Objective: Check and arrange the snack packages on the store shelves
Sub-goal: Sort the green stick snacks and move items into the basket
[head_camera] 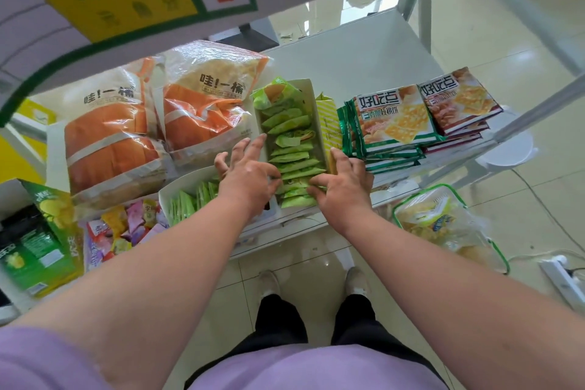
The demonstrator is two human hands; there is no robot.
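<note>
A long white display box on the white shelf holds a row of small green snack packets. My left hand rests at the box's left side, its fingers spread and its thumb touching the packets near the front. My right hand is at the box's right side, fingertips curled onto the front packets and one finger against the box's right wall. Neither hand clearly grips a packet. Two large orange-and-clear bags lie left of the box. Stacks of green and red biscuit packs lie to the right.
A second white box with green packets sits in front of the orange bags. Mixed candies and a green chip bag lie on the lower left. A clear bag of snacks and a power strip are on the tiled floor at right.
</note>
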